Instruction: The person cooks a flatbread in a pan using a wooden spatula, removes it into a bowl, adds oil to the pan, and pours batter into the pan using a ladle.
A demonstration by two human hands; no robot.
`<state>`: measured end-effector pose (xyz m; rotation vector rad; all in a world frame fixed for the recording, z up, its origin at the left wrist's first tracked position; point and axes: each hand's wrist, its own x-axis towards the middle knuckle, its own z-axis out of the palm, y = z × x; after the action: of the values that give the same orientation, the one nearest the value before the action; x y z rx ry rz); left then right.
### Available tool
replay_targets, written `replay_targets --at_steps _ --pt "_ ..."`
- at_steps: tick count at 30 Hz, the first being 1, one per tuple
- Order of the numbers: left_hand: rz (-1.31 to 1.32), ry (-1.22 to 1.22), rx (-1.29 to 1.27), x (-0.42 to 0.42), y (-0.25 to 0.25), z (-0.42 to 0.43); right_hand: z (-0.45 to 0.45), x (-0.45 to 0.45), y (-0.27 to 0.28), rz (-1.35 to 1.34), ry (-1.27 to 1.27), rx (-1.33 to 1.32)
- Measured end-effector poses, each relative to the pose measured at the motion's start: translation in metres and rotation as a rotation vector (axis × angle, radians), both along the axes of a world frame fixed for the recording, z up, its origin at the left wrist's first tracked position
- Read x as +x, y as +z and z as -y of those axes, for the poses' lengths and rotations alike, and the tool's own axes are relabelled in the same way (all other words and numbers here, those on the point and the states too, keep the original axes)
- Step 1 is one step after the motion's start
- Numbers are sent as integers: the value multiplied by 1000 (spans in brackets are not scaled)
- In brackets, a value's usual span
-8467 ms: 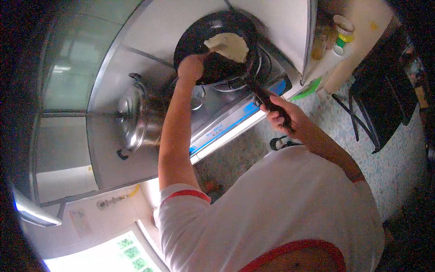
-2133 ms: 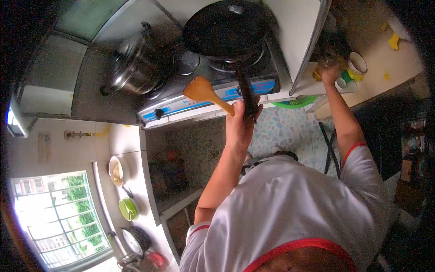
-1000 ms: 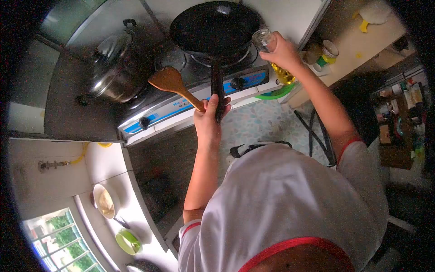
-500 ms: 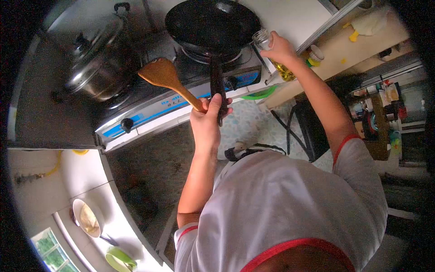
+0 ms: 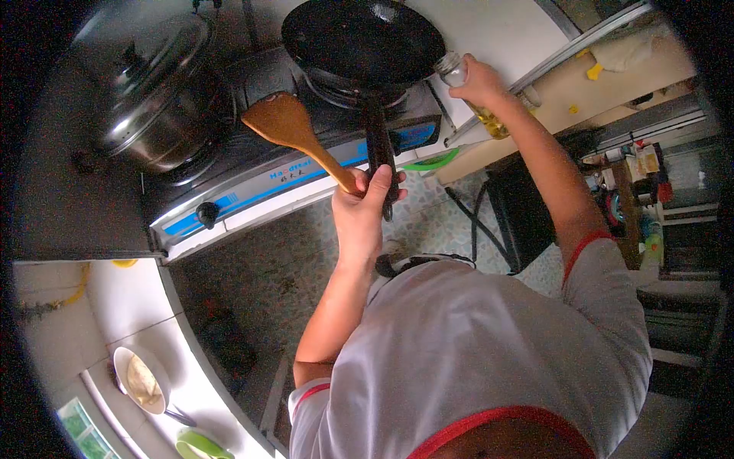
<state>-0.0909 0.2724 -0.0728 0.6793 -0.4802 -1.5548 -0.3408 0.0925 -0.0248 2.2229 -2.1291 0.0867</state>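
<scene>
My left hand (image 5: 363, 210) is closed around the handle of a black wok (image 5: 359, 46) and also grips a wooden spatula (image 5: 294, 130). The spatula's blade points up and left over the front of the gas stove (image 5: 298, 170). The wok sits over the right burner, and its dark inside shows a few bright reflections. My right hand (image 5: 483, 83) is wrapped round a glass bottle (image 5: 453, 70) just right of the wok's rim. Yellow liquid shows in the bottle's lower end, and its neck tilts toward the wok. My wrist hides part of the bottle.
A lidded steel pot (image 5: 157, 115) stands on the left burner. On the white counter at lower left are a bowl with pale food (image 5: 143, 380) and a green dish (image 5: 200, 445). A green rim (image 5: 430, 162) shows below the stove's right end, near a black chair-like object (image 5: 516, 222).
My left hand, the wok handle and the spatula have shifted slightly right in view. My right hand and the bottle have also moved a little right. Both grips are unchanged.
</scene>
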Motion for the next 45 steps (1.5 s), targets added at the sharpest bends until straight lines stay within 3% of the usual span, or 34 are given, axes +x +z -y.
replay_targets --at_steps 36,45 --pt "53 -20 5 -1 2 0 4 7 22 -147 27 69" --pt "41 -7 23 -1 6 -1 6 2 15 -171 55 -15"
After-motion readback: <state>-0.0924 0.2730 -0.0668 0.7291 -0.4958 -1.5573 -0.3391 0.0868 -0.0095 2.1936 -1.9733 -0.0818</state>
